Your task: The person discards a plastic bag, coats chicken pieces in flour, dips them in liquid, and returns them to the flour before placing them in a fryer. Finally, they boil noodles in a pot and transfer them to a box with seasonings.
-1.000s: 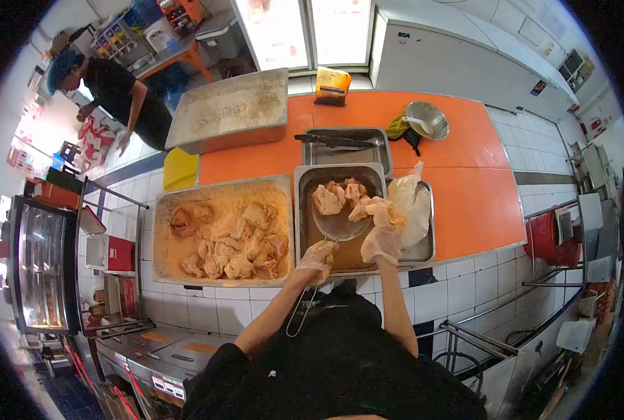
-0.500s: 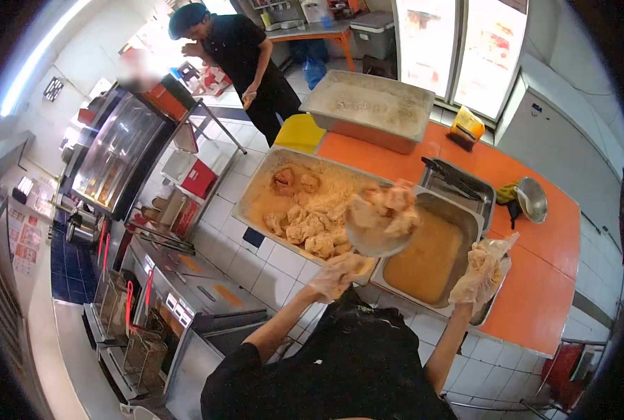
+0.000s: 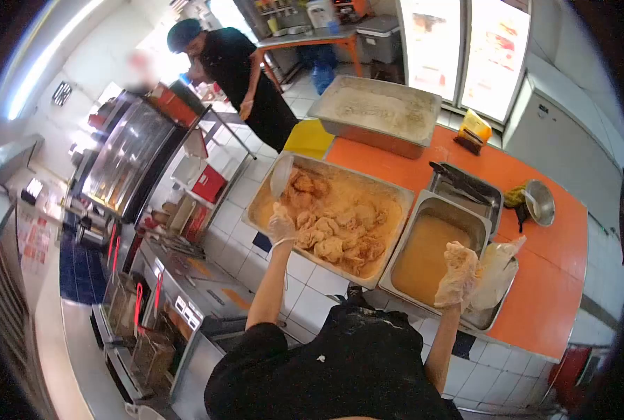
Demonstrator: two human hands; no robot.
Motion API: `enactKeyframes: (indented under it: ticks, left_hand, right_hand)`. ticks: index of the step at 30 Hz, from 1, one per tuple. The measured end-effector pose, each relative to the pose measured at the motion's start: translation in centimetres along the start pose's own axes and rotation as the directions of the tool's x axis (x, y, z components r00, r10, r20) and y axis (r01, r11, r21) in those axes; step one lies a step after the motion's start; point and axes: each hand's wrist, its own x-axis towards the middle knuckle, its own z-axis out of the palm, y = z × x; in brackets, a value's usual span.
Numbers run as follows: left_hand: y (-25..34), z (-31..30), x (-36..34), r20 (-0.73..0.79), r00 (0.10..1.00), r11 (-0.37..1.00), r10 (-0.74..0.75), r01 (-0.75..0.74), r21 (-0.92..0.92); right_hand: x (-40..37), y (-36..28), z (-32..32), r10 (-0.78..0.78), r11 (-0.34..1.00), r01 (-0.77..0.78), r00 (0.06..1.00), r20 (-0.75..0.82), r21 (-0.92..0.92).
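My left hand, in a clear plastic glove, is closed around the handle of a round metal strainer. The strainer is turned nearly edge-on at the left side of a steel tray of orange-tinted flour. Battered chicken pieces lie heaped in that flour, with darker, wetter pieces near the strainer. My right hand, gloved and coated in batter, hovers by the right rim of a deep pan of cloudy brownish liquid. Its fingers look loosely bent, with nothing visible in them.
Behind the tray stands another flour-filled steel pan. A small pan with black tongs, a metal bowl and a yellow packet sit on the orange table. A co-worker stands at back left; fryers line the left.
My left hand has swung left with the strainer, from above the tray's right end to its left side. The chicken it carried now lies in the flour. My right hand moved slightly left.
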Motion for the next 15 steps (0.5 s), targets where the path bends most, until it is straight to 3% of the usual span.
enactKeyframes:
  ticks: [1, 3, 5, 6, 7, 8, 9, 11, 12, 13, 15]
  left_hand:
    - [0.7, -0.7, 0.1, 0.005, 0.994, 0.994, -0.11, 0.11, -0.022]
    - [1.1, -2.9, -1.5, -0.141, 0.984, 0.975, -0.112, 0.081, -0.206]
    - [2.2, -4.2, -2.8, -0.175, 0.981, 0.872, -0.087, -0.01, -0.49]
    - [2.6, -3.6, -2.9, -0.168, 0.983, 0.874, -0.073, -0.018, -0.485]
    - [2.6, -2.9, -3.0, -0.095, 0.995, 0.938, 0.034, -0.065, -0.342]
    - [2.3, -2.3, -3.4, -0.004, 0.992, 0.973, 0.128, -0.126, -0.193]
    - [2.2, -3.4, -3.3, 0.006, 0.989, 0.973, 0.145, -0.141, -0.184]
    - [2.6, -5.6, -1.7, 0.273, 0.929, 0.968, 0.249, -0.226, -0.113]
    - [2.3, -5.3, -2.7, -0.286, 0.833, 0.869, 0.474, -0.495, 0.0]
    - [3.4, -6.0, -3.2, -0.283, 0.828, 0.862, 0.485, -0.507, -0.007]
    - [6.3, -10.6, -5.6, -0.209, 0.926, 0.801, 0.314, -0.377, -0.465]
  right_hand:
    - [-0.1, 0.1, -0.2, -0.002, 1.0, 0.002, 1.0, 0.0, -0.007]
    - [-0.6, 0.5, -0.8, -0.008, 0.991, 0.009, 1.0, 0.013, -0.131]
    - [-1.6, -0.5, 0.2, 0.021, 0.995, -0.028, 0.997, -0.069, -0.101]
    - [-2.0, -0.8, 0.6, 0.052, 0.996, -0.061, 0.99, -0.13, -0.069]
    - [-2.1, -0.6, 0.4, 0.06, 0.995, -0.07, 0.988, -0.143, -0.069]
    - [-2.2, -0.2, 0.2, 0.02, 0.978, -0.037, 0.996, -0.085, -0.204]
    - [-2.5, -0.2, 0.4, -0.016, 0.944, 0.006, 0.999, -0.028, -0.33]
    - [-3.0, -1.7, 1.5, -0.008, 0.929, 0.0, 1.0, -0.02, -0.37]
    - [-3.3, -2.5, 1.6, 0.025, 0.908, -0.013, 0.999, 0.023, -0.419]
    - [-3.2, -2.5, 1.2, 0.019, 0.906, -0.013, 1.0, 0.009, -0.423]
    - [-3.0, -2.1, 0.3, 0.089, 0.992, -0.094, 0.994, -0.064, -0.078]
